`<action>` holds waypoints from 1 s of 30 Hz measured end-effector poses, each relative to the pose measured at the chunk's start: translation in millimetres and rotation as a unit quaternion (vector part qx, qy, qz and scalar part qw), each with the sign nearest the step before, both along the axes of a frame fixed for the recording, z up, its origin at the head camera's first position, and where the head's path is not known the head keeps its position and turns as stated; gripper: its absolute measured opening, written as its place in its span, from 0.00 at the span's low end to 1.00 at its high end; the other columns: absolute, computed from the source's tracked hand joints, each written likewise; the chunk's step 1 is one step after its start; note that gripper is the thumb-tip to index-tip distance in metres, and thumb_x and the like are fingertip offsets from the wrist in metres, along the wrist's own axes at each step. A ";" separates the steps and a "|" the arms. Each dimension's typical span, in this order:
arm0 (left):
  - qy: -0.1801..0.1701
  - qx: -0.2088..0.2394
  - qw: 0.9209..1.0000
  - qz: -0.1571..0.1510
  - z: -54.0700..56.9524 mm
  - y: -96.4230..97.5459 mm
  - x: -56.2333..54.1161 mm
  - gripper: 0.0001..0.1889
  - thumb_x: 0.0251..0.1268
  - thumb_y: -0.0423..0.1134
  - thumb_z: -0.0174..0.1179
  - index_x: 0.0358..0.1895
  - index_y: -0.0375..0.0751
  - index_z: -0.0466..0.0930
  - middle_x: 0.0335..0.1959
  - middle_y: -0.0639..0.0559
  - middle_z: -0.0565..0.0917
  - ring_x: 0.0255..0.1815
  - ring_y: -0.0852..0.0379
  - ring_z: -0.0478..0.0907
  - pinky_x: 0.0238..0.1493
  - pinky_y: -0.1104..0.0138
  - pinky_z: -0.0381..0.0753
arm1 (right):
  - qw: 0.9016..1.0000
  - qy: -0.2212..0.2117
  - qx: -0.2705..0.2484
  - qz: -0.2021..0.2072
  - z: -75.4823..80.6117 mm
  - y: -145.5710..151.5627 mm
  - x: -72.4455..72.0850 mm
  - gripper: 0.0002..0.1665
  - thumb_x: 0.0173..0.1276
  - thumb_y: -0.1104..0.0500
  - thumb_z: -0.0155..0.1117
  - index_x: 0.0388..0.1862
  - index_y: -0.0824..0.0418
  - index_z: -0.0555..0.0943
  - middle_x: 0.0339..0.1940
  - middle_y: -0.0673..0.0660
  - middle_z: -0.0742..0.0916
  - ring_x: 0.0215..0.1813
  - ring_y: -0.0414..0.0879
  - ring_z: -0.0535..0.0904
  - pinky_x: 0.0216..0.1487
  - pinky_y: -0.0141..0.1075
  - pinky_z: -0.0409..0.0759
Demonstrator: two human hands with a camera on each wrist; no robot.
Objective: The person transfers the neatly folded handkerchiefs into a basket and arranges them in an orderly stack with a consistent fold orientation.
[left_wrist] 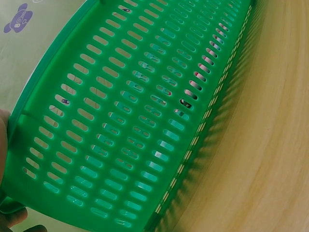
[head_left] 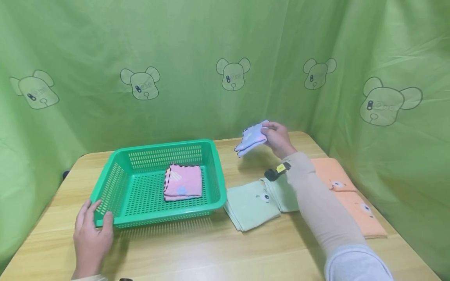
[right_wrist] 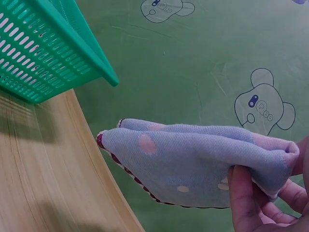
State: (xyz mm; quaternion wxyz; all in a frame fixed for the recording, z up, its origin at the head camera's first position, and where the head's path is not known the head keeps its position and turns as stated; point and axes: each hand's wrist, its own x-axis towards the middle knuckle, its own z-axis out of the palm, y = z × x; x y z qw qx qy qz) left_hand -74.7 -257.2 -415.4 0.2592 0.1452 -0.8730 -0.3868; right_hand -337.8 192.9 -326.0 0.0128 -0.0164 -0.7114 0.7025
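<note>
My bare right hand is raised forward, thumb and fingers pinching, the beige-sleeved right forearm stretched out behind it; my bare left hand grips lower down, thumb apart from its fingers.

Green curtains — cartoon prints, pale wooden table

a sleeve blocks part of one green cloth for us, the left wrist view crops the left hand, and we can't name that bottom-edge dark sliver!
</note>
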 end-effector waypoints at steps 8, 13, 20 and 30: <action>0.001 -0.004 1.000 -0.002 -0.1 -0.1 -0.3 0.25 0.72 0.39 0.49 0.68 0.32 0.63 0.75 0.36 0.54 0.73 0.30 0.49 0.67 0.31 0.45 | 1.000 -0.001 -0.006 0.006 3.7 -3.2 1.2 0.25 0.72 0.68 0.53 0.66 0.73 0.65 0.56 0.66 0.75 0.43 0.44 0.79 0.49 0.31 0.82; 0.000 -0.005 1.000 -0.001 -0.6 -0.7 -0.3 0.25 0.72 0.39 0.49 0.68 0.32 0.63 0.75 0.36 0.54 0.73 0.30 0.49 0.67 0.32 0.44 | 1.000 -0.002 -0.015 0.009 6.8 -6.5 2.6 0.25 0.72 0.68 0.53 0.66 0.73 0.65 0.58 0.67 0.75 0.43 0.44 0.79 0.49 0.31 0.82; 0.001 -0.002 1.000 -0.001 -0.2 0.0 -0.1 0.25 0.72 0.39 0.49 0.68 0.32 0.63 0.75 0.36 0.54 0.73 0.30 0.49 0.67 0.32 0.44 | 0.999 -0.004 -0.031 0.011 10.1 -9.9 4.5 0.25 0.72 0.69 0.53 0.66 0.72 0.65 0.57 0.66 0.75 0.42 0.44 0.80 0.48 0.31 0.82; -0.008 0.000 1.000 0.001 0.0 -0.6 -0.3 0.25 0.72 0.40 0.49 0.69 0.32 0.63 0.75 0.36 0.54 0.73 0.30 0.49 0.67 0.32 0.44 | 0.999 0.002 -0.032 0.018 14.0 -16.0 6.7 0.25 0.71 0.69 0.53 0.65 0.73 0.65 0.55 0.65 0.76 0.43 0.45 0.80 0.49 0.31 0.82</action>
